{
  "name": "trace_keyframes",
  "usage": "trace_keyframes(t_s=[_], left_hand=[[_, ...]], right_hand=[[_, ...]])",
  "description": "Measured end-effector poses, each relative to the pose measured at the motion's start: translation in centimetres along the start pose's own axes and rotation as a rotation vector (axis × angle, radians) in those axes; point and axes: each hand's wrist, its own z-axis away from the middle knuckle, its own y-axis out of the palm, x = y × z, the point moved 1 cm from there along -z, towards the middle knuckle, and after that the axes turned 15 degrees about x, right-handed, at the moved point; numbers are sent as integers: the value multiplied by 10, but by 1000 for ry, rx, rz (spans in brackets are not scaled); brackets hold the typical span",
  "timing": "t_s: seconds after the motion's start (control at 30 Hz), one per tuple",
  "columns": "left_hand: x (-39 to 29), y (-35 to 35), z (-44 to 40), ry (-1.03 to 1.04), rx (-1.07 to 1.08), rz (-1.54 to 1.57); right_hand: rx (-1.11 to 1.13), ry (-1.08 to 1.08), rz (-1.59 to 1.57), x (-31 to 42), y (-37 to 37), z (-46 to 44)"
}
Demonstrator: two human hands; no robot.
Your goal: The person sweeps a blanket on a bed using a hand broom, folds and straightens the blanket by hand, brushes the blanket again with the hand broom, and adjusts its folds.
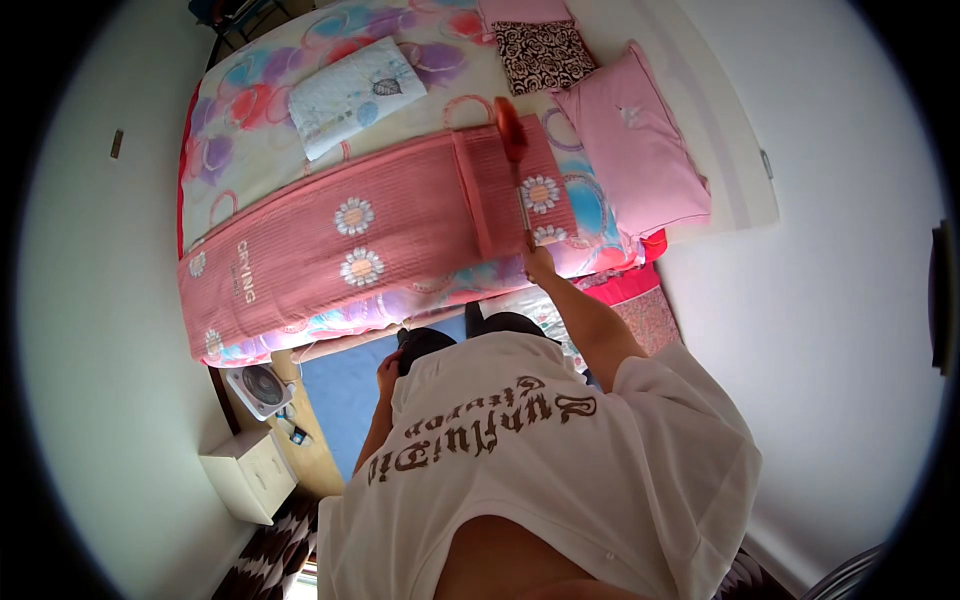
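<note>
My right hand (538,262) is closed around the handle of a long-handled brush (511,135). Its red head is slightly blurred and lies over the pink blanket (420,205), near the blanket's upper right part. White daisies and lettering decorate this blanket, which is spread in a long folded strip along the near side of the bed. Low beside my dark-clothed leg is my left hand (388,372), away from the bedding; its fingers are mostly hidden. No object shows in it.
Toward the head of the bed lie a pink pillow (640,150) and a rose-patterned cushion (543,55). A pale folded cloth or pillow (358,97) rests on the patterned sheet (260,85). A fan (260,388) and a white cabinet (250,475) stand at lower left.
</note>
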Motion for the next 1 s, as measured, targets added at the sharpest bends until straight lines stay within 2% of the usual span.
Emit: trace_keyframes(t_s=[0.1, 0.2, 0.23, 0.3, 0.43, 0.5, 0.6, 0.7, 0.8, 0.87, 0.93, 1.0], left_hand=[[7, 0, -4, 6, 29, -36], [16, -1, -7, 37, 39, -36], [18, -3, -10, 19, 53, -20], [19, -7, -18, 2, 71, -12], [24, -8, -19, 48, 98, -50], [18, -8, -19, 54, 106, -51], [14, -14, -20, 7, 114, -45], [15, -14, -22, 52, 99, -39], [0, -15, -13, 65, 73, -64], [-14, -23, -2, -37, -10, -150], [-18, -31, 6, -3, -87, -167], [-7, -42, 12, 22, -156, -183]], right_hand=[[-75, -52, 64, 0, -5, 13], [159, 51, -558, -4, -16, 4], [156, 51, -566, -10, -17, 7], [-48, 7, -86, -4, -19, 41], [-17, 30, -107, -50, -6, 56], [79, 144, -376, -57, -2, 66], [9, 74, -247, -68, 3, 92], [-56, 37, -125, -98, 6, 101], [106, 231, -326, -104, 3, 101], [95, 220, -396, -96, 2, 93], [89, 238, -527, -89, 7, 87], [89, 232, -522, -85, 19, 88]])
